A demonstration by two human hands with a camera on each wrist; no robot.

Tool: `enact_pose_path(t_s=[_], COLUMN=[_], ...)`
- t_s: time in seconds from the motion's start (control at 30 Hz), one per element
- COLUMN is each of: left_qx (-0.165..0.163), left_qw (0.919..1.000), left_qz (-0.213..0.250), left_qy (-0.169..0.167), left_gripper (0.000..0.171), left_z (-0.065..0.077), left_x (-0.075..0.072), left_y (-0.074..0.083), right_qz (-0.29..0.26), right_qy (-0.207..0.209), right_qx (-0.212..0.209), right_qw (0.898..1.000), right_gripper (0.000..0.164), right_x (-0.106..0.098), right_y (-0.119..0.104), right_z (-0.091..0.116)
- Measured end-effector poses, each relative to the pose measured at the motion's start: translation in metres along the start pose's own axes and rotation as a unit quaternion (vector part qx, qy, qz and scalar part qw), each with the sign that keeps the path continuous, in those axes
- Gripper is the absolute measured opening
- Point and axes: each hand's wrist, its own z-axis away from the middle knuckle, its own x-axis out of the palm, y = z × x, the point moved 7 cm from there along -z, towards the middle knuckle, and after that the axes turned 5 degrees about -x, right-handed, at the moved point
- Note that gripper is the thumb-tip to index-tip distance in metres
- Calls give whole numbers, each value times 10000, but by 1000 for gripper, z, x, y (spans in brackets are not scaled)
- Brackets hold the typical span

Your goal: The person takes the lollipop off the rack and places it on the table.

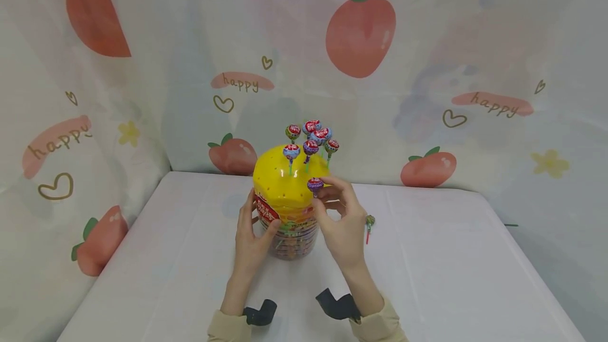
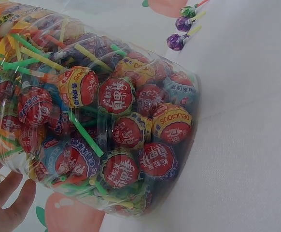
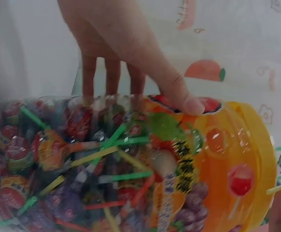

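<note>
A clear plastic jar (image 1: pixel 292 244) with a yellow domed lid (image 1: pixel 271 173) stands on the table, filled with wrapped lollipops (image 2: pixel 121 130). My left hand (image 1: pixel 252 241) grips its left side, thumb across the front by the label; the right wrist view shows this same hand along the jar's wall. At the lid's right front edge my right hand (image 1: pixel 344 220) pinches a purple-wrapped lollipop (image 1: pixel 315 186), its yellow stick (image 3: pixel 278 188) toward the lid in the right wrist view. Several lollipops (image 1: pixel 311 148) stand upright in small holes in the lid.
A green-wrapped lollipop (image 1: pixel 370 220) with a red stick lies right of the jar. Purple-wrapped lollipops (image 2: pixel 175 42) lie beside it in the left wrist view. A white cloth covers the table (image 1: pixel 442 273); a printed curtain (image 1: pixel 294 25) hangs behind. Black bent pieces (image 1: pixel 261 313) sit at both wrists.
</note>
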Motion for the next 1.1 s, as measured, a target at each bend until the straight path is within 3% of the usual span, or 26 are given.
enact_pose_path(t_s=[0.67, 1.1], left_qx=[-37, -47], left_qw=[10000, 10000], left_qz=[-31, 15], left_qy=[-53, -64], left_gripper=[86, 86], left_z=[1, 1], left_x=[0, 1], left_y=[1, 1], right_qz=[231, 440], right_qy=[730, 1149], right_qx=[697, 1435], right_qw=[9946, 9820], right_gripper=[39, 39], right_x=[-41, -73], right_y=[58, 80], right_z=[17, 13])
